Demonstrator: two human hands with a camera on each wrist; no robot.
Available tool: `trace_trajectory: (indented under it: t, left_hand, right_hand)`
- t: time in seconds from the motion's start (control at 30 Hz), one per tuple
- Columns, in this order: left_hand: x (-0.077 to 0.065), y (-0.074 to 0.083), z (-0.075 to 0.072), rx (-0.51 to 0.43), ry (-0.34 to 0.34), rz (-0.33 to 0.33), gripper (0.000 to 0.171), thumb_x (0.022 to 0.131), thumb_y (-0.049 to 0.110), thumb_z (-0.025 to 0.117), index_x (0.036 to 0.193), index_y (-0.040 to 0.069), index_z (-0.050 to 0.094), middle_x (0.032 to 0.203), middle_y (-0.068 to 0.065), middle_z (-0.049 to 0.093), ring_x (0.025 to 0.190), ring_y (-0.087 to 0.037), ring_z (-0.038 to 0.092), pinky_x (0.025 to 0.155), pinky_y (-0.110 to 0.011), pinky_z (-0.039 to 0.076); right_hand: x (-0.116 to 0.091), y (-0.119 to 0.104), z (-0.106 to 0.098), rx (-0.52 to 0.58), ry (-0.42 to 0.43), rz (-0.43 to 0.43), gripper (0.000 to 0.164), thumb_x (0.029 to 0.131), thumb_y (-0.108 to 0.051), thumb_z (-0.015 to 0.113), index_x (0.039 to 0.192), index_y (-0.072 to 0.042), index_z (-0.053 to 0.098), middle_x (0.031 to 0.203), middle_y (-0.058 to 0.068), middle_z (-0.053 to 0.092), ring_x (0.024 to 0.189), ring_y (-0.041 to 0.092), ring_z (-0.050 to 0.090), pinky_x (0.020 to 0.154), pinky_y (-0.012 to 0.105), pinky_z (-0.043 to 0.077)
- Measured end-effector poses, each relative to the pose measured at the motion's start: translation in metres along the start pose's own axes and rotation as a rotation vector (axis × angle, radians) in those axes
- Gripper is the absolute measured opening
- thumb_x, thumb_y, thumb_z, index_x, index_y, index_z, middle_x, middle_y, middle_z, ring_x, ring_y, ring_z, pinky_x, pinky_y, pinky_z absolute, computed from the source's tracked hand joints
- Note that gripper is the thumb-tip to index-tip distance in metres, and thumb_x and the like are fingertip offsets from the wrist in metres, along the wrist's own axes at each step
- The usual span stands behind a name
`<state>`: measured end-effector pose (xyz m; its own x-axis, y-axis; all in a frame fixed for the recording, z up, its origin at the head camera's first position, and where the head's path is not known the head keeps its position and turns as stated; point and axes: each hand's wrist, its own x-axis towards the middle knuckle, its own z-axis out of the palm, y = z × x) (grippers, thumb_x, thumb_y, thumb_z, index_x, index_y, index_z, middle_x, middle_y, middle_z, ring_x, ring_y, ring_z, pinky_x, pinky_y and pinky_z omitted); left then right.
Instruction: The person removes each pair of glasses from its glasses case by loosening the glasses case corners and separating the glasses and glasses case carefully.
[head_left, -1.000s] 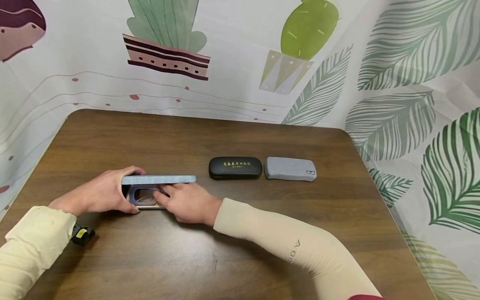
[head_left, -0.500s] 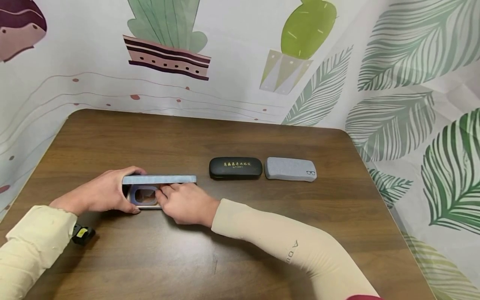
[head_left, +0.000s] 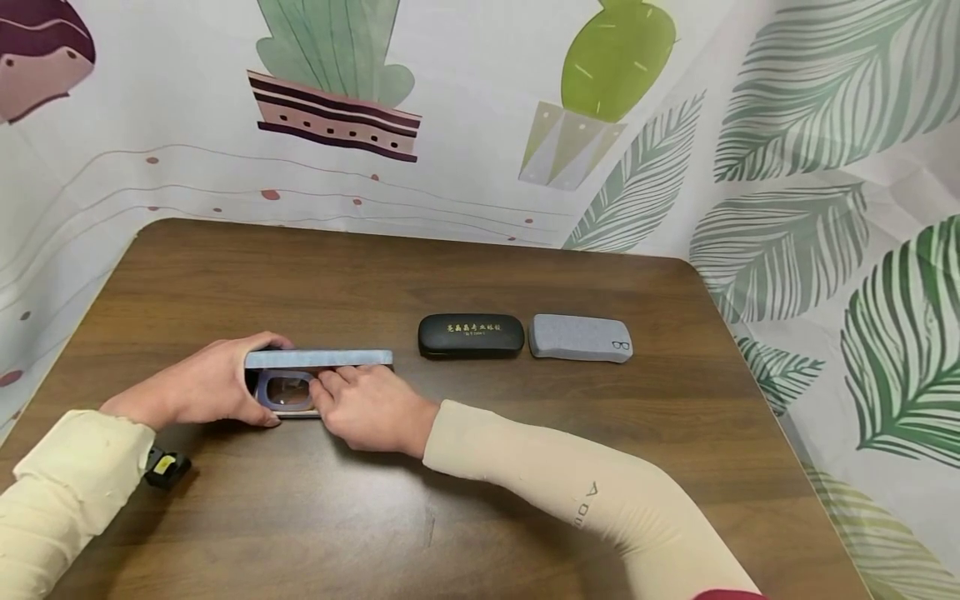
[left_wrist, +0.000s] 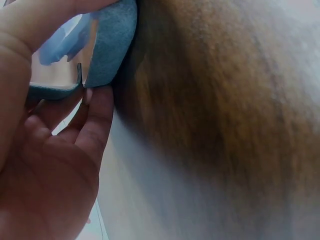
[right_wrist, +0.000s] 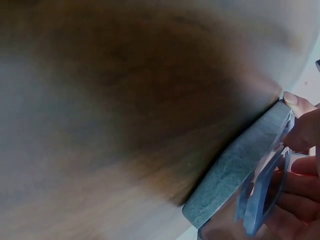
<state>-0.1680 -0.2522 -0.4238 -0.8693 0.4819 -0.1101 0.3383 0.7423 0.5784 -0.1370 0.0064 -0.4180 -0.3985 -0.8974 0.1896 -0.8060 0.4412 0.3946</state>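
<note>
A blue-grey glasses case point(head_left: 318, 359) stands open on the table, its lid raised. My left hand point(head_left: 206, 383) grips its left end, with the thumb low at the front and the fingers behind. Inside lie glasses with a blue-violet frame point(head_left: 264, 392); one lens shows, and the other side is behind my right hand point(head_left: 375, 408). In the right wrist view, the right thumb and curled fingers hold the glasses point(right_wrist: 255, 210) over the case's bottom shell point(right_wrist: 235, 170). The left wrist view shows part of the glasses point(left_wrist: 67, 42) within the case, close to the left thumb.
To the right of the hands, a closed black glasses case point(head_left: 471, 336) with gold lettering lies beside a closed grey one point(head_left: 581, 337). All rest on a brown wooden table point(head_left: 480, 517). A printed cloth point(head_left: 465, 183) hangs behind it.
My right fingers have shifted slightly and drawn closer together at the glasses, so more of the visible lens shows. The left hand and case have stayed in place.
</note>
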Motion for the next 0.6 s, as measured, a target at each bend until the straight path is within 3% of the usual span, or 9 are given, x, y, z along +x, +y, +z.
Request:
trace_trajectory:
  t: [0.37,0.6]
  left_hand:
    - [-0.0009,-0.0015,0.0002,0.022,0.025,0.03,0.091,0.054,0.042,0.102,0.128,0.013,0.06,0.106,0.0,0.073,0.087,-0.01,0.062,0.076,-0.025,0.049]
    - [-0.0005,-0.0019,0.0012,0.017,0.035,0.039,0.09,0.053,0.042,0.103,0.127,0.014,0.06,0.104,0.0,0.073,0.085,-0.01,0.061,0.075,-0.025,0.049]
  right_hand:
    - [-0.0017,-0.0024,-0.0024,-0.01,0.094,0.032,0.035,0.104,-0.02,0.043,0.123,-0.015,0.072,0.115,-0.004,0.074,0.097,0.011,0.072,0.087,0.025,0.059]
    - [-0.0041,-0.0038,-0.0053,-0.009,0.108,0.049,0.036,0.102,-0.019,0.044,0.124,-0.014,0.073,0.117,-0.004,0.075,0.102,0.012,0.073,0.095,0.026,0.058]
